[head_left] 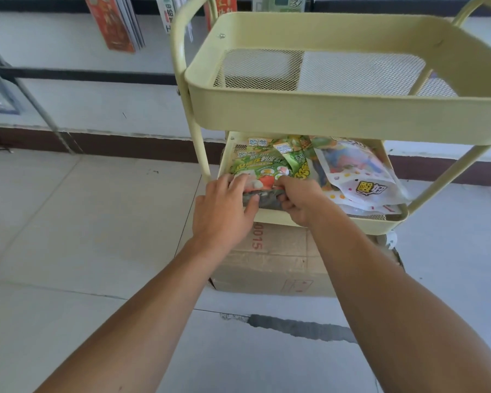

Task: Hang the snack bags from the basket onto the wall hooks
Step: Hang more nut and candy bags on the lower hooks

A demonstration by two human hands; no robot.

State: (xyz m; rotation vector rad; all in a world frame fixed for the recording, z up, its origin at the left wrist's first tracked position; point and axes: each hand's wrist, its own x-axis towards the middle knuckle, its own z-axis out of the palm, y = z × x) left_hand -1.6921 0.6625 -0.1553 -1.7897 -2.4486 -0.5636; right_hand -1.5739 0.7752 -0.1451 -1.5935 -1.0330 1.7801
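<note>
A pale yellow cart has an upper mesh basket (pixel 338 114) with nothing in it and a lower basket (pixel 323 218) full of snack bags. At the lower basket's front left lies a stack of green snack bags (pixel 262 168). My left hand (pixel 224 211) grips the stack's near left edge, thumb underneath. My right hand (pixel 298 198) pinches its near right edge with curled fingers. A white snack bag (pixel 360 177) with coloured dots lies to the right. Other snack bags (pixel 116 21) hang on the wall at the top left.
A cardboard box (pixel 281 265) sits on the floor under the cart. A cart wheel (pixel 390 241) shows at the right. A dark baseboard (pixel 111 143) runs along the white wall. A grey metal frame (pixel 40 109) leans at the left. Pale floor tiles lie around.
</note>
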